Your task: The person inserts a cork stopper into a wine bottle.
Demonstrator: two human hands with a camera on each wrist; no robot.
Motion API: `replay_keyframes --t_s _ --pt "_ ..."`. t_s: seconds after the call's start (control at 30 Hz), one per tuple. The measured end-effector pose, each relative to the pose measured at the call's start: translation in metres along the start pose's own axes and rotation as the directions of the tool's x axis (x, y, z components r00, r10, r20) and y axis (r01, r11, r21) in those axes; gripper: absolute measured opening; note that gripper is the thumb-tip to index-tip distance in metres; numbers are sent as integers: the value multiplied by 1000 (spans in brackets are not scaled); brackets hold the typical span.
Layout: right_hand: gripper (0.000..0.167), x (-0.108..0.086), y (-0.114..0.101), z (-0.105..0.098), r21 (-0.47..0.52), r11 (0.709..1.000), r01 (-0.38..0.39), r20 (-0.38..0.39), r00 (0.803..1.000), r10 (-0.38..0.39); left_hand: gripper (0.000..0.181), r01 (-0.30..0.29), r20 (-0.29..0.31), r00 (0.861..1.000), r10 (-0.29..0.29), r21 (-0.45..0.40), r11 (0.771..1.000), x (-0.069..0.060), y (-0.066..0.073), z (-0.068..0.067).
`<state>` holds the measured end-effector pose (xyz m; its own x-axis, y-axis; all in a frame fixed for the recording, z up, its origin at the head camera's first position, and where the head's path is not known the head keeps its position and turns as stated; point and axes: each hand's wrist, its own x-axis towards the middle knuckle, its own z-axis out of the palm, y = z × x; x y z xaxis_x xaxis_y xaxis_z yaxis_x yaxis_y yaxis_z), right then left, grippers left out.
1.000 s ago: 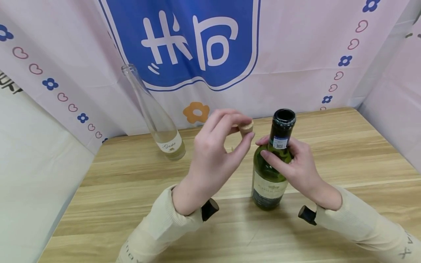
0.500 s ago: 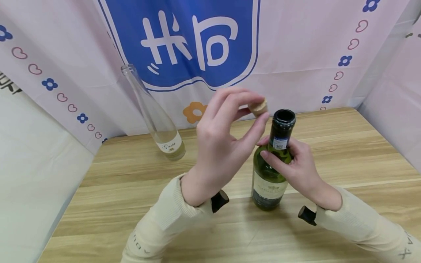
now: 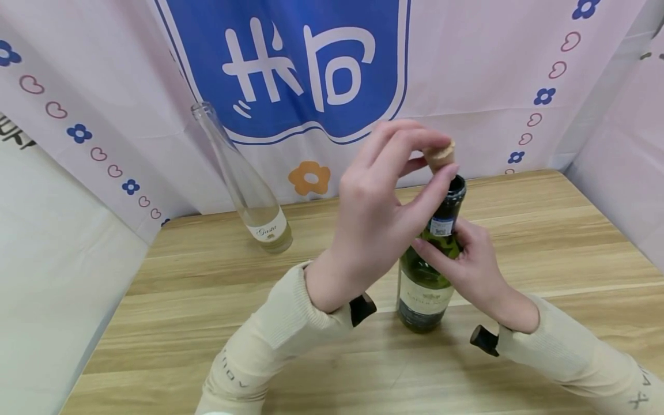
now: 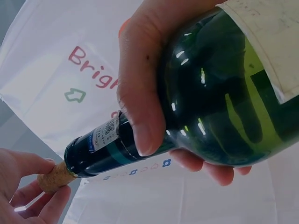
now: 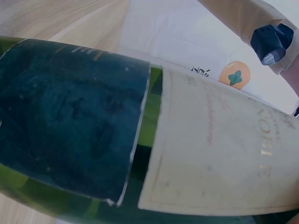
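Observation:
A green wine bottle [image 3: 425, 294] stands upright on the wooden table, and my right hand [image 3: 479, 271] grips its shoulder and lower neck. Between the thumb and fingers of my left hand [image 3: 378, 213] is a cork [image 3: 441, 160], pinched at the bottle's mouth. The left wrist view shows the cork [image 4: 56, 178] lined up with the rim; how far it sits inside I cannot tell. In that view the right hand's thumb and fingers wrap the bottle [image 4: 205, 93]. The bottle's dark and cream labels [image 5: 219, 144] fill the right wrist view, where the cork is hidden.
A tall clear glass bottle [image 3: 249, 190] with a white label stands at the table's back left. Behind the wooden table [image 3: 207, 323] hangs a pale cloth [image 3: 461, 69] with a blue emblem. Dark wrist cameras [image 3: 485, 340] stick out beneath both sleeves.
My left hand has carried the cork right and up, from beside the bottle neck to its mouth. The right hand and both bottles have stayed put.

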<state>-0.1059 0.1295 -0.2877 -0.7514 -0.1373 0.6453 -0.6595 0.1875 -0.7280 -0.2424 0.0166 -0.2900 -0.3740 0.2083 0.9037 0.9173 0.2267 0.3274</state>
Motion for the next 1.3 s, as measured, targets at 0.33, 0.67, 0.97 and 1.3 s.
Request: replay_keyframes --t_s 0.33,0.67,0.97,1.3 --pt "23 0 2 -1 5 999 34 -17 999 -34 29 -68 54 996 69 -12 998 14 82 -36" --pt "21 -1 3 -1 -1 998 57 -12 998 -57 21 -109 118 988 98 90 990 16 111 -50" --pt "21 0 2 -1 6 998 58 -5 998 -58 21 -145 113 985 130 127 981 13 108 -47" --pt "20 -1 4 -1 12 998 65 -12 998 -65 19 -150 148 981 129 140 979 23 131 -59"
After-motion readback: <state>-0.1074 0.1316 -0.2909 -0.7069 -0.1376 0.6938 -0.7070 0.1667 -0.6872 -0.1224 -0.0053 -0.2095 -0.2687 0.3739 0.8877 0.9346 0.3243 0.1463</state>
